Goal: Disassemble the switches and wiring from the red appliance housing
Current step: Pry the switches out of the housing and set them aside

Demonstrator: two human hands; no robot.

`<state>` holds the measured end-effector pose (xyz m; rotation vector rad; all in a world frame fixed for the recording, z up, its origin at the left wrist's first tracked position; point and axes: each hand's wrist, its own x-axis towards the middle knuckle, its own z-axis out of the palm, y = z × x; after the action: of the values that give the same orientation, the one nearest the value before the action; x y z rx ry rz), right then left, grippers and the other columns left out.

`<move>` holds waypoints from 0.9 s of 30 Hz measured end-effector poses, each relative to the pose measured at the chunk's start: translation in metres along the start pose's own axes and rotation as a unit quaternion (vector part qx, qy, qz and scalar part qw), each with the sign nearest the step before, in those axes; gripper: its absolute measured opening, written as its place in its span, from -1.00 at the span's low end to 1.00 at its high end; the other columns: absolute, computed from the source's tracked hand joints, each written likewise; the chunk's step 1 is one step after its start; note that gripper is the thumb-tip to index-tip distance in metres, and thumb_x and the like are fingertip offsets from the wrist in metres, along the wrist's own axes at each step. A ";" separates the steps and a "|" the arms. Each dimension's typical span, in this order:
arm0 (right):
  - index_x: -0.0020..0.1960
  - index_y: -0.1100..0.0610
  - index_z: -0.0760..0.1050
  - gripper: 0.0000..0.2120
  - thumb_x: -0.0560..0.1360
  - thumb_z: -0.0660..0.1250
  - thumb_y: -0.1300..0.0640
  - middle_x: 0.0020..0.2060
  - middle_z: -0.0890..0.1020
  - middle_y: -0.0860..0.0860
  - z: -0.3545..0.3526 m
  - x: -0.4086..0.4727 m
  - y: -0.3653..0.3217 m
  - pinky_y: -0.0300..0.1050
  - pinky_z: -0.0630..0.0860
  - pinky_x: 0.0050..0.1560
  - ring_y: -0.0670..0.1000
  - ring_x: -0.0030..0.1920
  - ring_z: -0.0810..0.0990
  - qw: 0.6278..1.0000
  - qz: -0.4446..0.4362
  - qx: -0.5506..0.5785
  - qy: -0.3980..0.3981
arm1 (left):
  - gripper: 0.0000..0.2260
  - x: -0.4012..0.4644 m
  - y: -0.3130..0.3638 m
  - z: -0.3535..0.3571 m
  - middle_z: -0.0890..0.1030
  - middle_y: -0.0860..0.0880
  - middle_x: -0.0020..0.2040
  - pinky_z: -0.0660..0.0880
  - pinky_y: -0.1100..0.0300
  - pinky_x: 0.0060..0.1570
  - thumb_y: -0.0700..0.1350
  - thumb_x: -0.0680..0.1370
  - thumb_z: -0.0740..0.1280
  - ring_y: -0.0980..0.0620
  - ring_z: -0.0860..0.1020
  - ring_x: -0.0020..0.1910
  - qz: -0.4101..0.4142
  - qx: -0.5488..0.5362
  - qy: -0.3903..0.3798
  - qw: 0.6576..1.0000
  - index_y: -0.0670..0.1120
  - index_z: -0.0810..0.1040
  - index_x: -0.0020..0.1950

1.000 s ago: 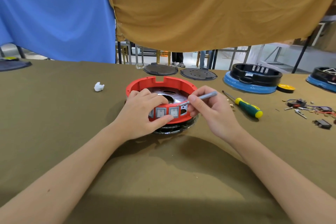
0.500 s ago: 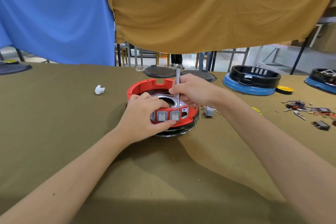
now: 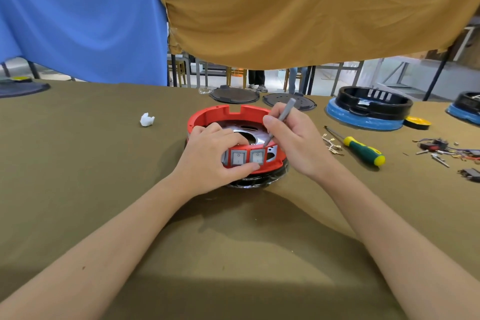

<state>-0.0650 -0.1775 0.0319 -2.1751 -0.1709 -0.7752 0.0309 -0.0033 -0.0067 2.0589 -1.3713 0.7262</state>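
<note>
Red, smooth moulded plastic forms the round ring-shaped appliance housing, which sits on the olive cloth-covered table over a glossy black base. The left hand clasps its front wall beside two grey rectangular rocker switches. The right hand pinches a slim grey metal tool, tip just behind the right switch.

Both forearms are bare from the frame's edge to the wrist, with no sleeve on either. The left hand and right hand are bare too. The fingers have short, plain nails. The left forearm bears one small dark mark.
</note>
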 end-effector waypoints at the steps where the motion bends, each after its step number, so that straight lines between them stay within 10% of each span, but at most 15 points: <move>1: -0.15 0.23 0.42 -0.77 0.65 0.20 0.15 -0.35 0.44 -0.01 0.000 0.001 -0.001 -0.03 0.42 -0.24 0.05 -0.29 0.43 1.000 0.004 0.002 0.002 | -0.60 0.000 0.000 0.000 0.48 0.29 -0.11 0.28 0.11 0.01 0.34 0.44 0.29 0.16 0.42 -0.08 0.000 -0.001 0.002 1.000 0.06 0.62 0.03; 18: -0.31 0.10 0.30 -0.73 0.55 0.24 0.18 -0.54 0.29 -0.10 0.003 0.051 -0.021 -0.16 0.21 -0.43 -0.11 -0.55 0.20 0.962 0.146 -0.075 -0.217 | -0.56 0.000 0.002 0.000 0.51 0.28 -0.07 0.24 0.15 0.05 0.38 0.41 0.30 0.20 0.37 -0.07 -0.005 0.004 -0.002 1.000 0.08 0.62 0.04; 27: -0.22 0.15 0.43 -0.74 0.63 0.22 0.13 -0.41 0.40 -0.08 -0.002 0.016 -0.005 -0.33 0.32 -0.32 -0.17 -0.43 0.35 0.999 0.019 0.000 -0.046 | -0.59 0.002 0.000 0.000 0.49 0.28 -0.12 0.29 0.12 0.02 0.37 0.42 0.30 0.18 0.39 -0.09 -0.001 0.007 -0.002 1.000 0.08 0.61 0.01</move>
<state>-0.0555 -0.1776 0.0456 -2.2094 -0.1751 -0.6540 0.0312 -0.0044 -0.0056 2.0732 -1.3699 0.7321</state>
